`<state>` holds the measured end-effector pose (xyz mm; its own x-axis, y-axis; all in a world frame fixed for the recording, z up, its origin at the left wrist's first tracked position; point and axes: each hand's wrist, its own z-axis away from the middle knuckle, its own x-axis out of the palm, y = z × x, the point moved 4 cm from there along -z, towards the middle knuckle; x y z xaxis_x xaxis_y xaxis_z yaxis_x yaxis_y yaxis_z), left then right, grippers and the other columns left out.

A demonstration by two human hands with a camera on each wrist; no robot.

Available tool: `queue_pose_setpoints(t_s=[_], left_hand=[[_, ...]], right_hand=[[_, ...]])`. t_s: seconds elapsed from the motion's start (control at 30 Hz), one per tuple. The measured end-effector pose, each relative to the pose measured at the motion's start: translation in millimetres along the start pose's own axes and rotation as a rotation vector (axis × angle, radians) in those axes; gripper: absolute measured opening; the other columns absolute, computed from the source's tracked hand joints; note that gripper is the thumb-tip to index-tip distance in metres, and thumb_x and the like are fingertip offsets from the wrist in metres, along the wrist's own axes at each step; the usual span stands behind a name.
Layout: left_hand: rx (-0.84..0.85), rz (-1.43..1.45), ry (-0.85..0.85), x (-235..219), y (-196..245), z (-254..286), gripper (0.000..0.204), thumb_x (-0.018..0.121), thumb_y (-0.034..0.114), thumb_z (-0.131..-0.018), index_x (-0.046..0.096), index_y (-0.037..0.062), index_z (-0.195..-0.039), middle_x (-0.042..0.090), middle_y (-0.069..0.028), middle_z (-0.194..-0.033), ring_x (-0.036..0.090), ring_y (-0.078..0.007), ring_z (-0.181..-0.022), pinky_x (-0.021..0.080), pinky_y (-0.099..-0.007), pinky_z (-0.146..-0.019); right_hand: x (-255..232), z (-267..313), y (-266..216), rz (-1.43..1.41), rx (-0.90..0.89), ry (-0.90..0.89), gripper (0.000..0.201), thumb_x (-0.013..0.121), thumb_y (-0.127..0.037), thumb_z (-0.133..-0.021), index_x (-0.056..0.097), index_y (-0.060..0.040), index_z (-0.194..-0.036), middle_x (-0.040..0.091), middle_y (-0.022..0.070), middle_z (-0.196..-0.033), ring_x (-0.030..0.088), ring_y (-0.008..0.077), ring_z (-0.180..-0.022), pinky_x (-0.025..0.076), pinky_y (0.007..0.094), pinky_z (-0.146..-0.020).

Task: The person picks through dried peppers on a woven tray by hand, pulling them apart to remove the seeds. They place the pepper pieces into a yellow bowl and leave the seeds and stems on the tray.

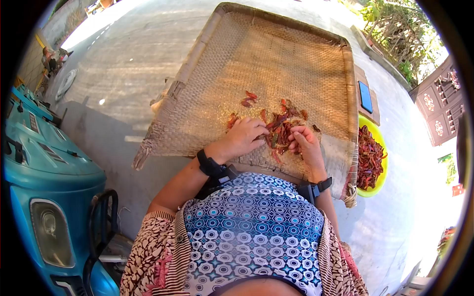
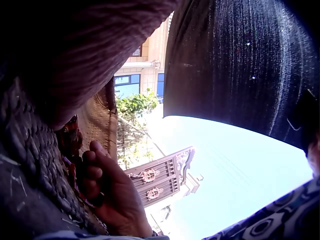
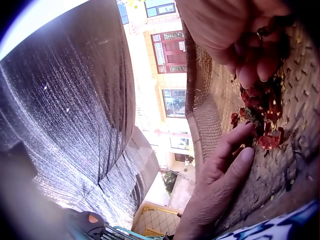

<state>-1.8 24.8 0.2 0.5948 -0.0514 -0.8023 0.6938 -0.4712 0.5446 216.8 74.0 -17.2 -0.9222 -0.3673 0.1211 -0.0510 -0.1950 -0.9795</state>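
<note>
A heap of dried red chili peppers (image 1: 280, 129) lies broken on a woven bamboo tray (image 1: 291, 54), with pale seeds scattered round it. At the heap's left side is my left hand (image 1: 243, 135), its index fingertip at the chili pieces. In the right wrist view the left thumb and index finger (image 3: 229, 145) stand slightly apart, fairly straight. My right hand (image 1: 307, 143) is over the heap's right side, fingers curled. Between its fingers the right wrist view shows a dark, shrivelled chili piece (image 3: 274, 24). A few red pieces (image 1: 249, 97) lie apart, farther up the tray.
A yellow-green basin (image 1: 380, 183) full of dried chilies stands right of the tray. Behind it a blue phone (image 1: 365, 96) lies on a board (image 1: 374, 114). A teal vehicle (image 1: 54, 172) stands close on the left. The tray's raised rim (image 1: 195, 54) borders its far and left sides.
</note>
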Motion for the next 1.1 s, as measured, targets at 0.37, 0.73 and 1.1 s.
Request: queue_pose_setpoints(t_s=[0.37, 0.73, 1.1], left_hand=[[-0.003, -0.003, 0.002, 0.6, 0.3, 0.2, 0.029, 0.066, 0.020, -0.086, 0.064, 0.0108, -0.113, 0.056, -0.0066, -0.123, 0.049, -0.0279, -0.115, 0.037, -0.0410, -0.098], [0.014, -0.018, 0.031, 2.7, -0.8, 0.2, 0.029, 0.067, 0.018, -0.085, 0.064, 0.0110, -0.113, 0.057, -0.0061, -0.119, 0.050, -0.0274, -0.112, 0.038, -0.0404, -0.098], [0.004, -0.006, 0.003, -0.9, 2.1, -0.4, 0.029, 0.066, 0.018, -0.086, 0.064, 0.0105, -0.114, 0.056, -0.0075, -0.121, 0.050, -0.0281, -0.114, 0.038, -0.0400, -0.099]], right_hand=[[0.8, 1.2, -0.6, 0.004, 0.001, 0.001, 0.017, 0.053, -0.018, -0.099, 0.057, -0.0065, -0.110, 0.063, 0.0012, -0.090, 0.059, 0.0072, -0.068, 0.048, 0.0215, -0.060], [3.0, 3.5, -4.8, 0.006, 0.008, 0.000, 0.017, 0.053, -0.019, -0.099, 0.057, -0.0068, -0.110, 0.063, 0.0013, -0.091, 0.059, 0.0068, -0.068, 0.048, 0.0218, -0.061], [-0.2, -0.1, -0.2, -0.004, 0.007, -0.023, 0.018, 0.053, -0.020, -0.099, 0.057, -0.0066, -0.110, 0.063, 0.0016, -0.091, 0.059, 0.0075, -0.068, 0.048, 0.0217, -0.060]])
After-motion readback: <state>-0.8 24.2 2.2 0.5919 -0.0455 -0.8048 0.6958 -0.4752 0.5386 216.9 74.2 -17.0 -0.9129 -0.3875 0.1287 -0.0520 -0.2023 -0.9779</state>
